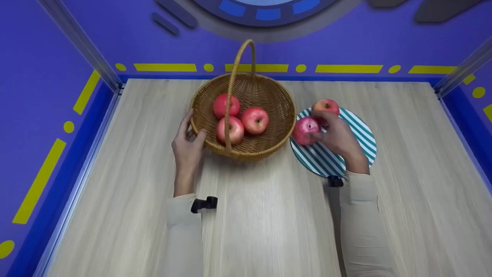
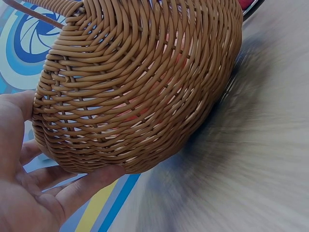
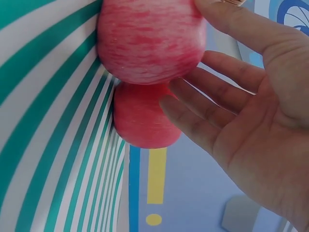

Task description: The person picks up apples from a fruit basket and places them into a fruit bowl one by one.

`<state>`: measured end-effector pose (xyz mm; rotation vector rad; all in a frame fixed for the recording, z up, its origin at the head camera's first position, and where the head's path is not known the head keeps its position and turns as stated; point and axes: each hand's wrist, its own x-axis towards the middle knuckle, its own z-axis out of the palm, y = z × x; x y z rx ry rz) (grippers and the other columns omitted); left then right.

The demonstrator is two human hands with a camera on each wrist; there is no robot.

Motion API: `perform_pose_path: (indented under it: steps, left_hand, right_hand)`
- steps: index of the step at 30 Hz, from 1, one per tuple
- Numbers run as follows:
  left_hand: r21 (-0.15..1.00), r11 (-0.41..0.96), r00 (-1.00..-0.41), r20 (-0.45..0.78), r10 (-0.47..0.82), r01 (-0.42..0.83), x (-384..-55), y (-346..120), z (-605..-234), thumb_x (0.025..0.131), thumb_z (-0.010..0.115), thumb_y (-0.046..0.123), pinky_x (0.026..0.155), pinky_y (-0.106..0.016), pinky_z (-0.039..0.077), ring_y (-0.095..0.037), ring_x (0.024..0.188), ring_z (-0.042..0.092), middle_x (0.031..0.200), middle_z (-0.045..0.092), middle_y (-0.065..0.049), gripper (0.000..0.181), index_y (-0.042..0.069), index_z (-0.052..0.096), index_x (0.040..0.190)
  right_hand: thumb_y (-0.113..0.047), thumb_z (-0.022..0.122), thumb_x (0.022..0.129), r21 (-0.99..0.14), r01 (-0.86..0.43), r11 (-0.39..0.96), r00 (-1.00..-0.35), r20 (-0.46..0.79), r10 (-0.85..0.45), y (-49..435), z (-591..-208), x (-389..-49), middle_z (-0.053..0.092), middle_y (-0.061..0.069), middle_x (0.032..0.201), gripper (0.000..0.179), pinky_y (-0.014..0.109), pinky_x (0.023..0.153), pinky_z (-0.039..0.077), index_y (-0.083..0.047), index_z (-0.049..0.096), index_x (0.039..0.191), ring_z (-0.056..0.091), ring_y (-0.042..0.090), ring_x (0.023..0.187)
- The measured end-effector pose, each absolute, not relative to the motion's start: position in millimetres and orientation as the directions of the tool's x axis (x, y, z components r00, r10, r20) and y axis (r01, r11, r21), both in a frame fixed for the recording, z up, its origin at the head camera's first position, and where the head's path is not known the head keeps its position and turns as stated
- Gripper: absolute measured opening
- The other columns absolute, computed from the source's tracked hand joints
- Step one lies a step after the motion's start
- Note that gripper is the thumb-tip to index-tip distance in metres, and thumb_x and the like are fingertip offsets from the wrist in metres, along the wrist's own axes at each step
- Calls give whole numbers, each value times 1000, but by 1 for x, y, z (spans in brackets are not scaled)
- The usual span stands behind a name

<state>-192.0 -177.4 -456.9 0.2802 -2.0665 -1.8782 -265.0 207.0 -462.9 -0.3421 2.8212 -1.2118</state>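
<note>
My left hand (image 1: 188, 152) holds the wicker basket (image 1: 277, 104) at its left side. In the left wrist view, the thumb and fingers (image 2: 91, 186) press around the outside of the weave. Inside the basket lie three red apples: one at the back (image 1: 220, 105), one in front (image 1: 235, 132) and one to the right (image 1: 255, 120). My right hand (image 1: 342, 138) grips a pinkish-red apple (image 1: 303, 131) over the left part of a green-and-white striped plate (image 1: 363, 132). Thumb and fingertips meet this apple's side in the right wrist view. Another apple (image 1: 327, 104) sits behind it, near the plate's back edge.
The basket's tall arched handle (image 1: 233, 73) rises over the apples. Plate and basket stand side by side on a pale wooden table (image 1: 261, 215). Blue walls with yellow marks (image 1: 165, 67) border the table at the back and sides.
</note>
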Motion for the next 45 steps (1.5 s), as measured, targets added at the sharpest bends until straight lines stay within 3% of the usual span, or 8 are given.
perform_pose_path:
  steps: [4, 11, 16, 23, 34, 41, 45]
  left_hand:
    - [990, 113, -924, 119, -365, 83, -196, -179, -465, 96, 63, 0, 98, -45, 56, -44, 137, 55, 162, 46, -15, 64, 11, 52, 159]
    - [988, 127, -919, 129, -372, 87, -206, -185, -487, 96, 65, 6, 82, -33, 60, -32, 132, 60, 160, 49, -7, 67, 23, 52, 159]
    - [986, 130, -918, 144, -370, 103, -206, -186, -490, 96, 67, 8, 92, -37, 59, -30, 131, 61, 159, 51, -5, 65, 27, 55, 157]
    - [983, 137, -917, 165, -364, 123, -206, -186, -490, 97, 67, 8, 99, -41, 56, -29, 132, 60, 159, 50, -6, 64, 27, 55, 157]
    - [989, 126, -923, 121, -367, 79, -200, -181, -473, 97, 63, 1, 89, -33, 58, -40, 136, 57, 162, 47, -13, 66, 14, 51, 160]
    - [981, 152, -916, 169, -365, 121, -205, -186, -490, 98, 67, 10, 85, -30, 60, -29, 130, 63, 158, 52, -2, 62, 26, 56, 157]
    - [981, 146, -915, 173, -365, 127, -205, -187, -490, 97, 67, 8, 85, -29, 59, -31, 130, 63, 158, 52, -3, 62, 24, 56, 157]
  right_hand:
    - [-4, 82, 93, -720, -169, 674, -978, 39, -203, 208, -459, -264, 59, 21, 144, 64, 58, 110, 47, -1, 55, 151, 57, 40, 130]
    - [-14, 81, 96, -724, -185, 664, -979, 74, -191, 209, -451, -261, 57, 24, 148, 62, 59, 109, 48, 1, 54, 151, 56, 43, 132]
    - [-16, 80, 97, -733, -175, 657, -982, 81, -171, 208, -446, -258, 56, 24, 149, 62, 59, 106, 50, -1, 54, 152, 56, 44, 131]
    - [-16, 82, 95, -753, -177, 634, -983, 105, -150, 207, -442, -257, 58, 21, 147, 65, 56, 102, 54, -4, 54, 152, 58, 42, 129]
    - [-12, 82, 95, -768, -213, 604, -977, 151, -153, 201, -435, -254, 57, 18, 149, 64, 56, 101, 54, -8, 55, 152, 57, 42, 132]
    - [-14, 83, 94, -747, -250, 617, -968, 184, -170, 195, -434, -249, 57, 16, 149, 64, 57, 101, 54, -6, 56, 152, 54, 38, 136]
    - [-11, 81, 95, -749, -308, 586, -951, 227, -210, 191, -436, -249, 59, 16, 148, 62, 56, 105, 52, -3, 56, 151, 55, 37, 135]
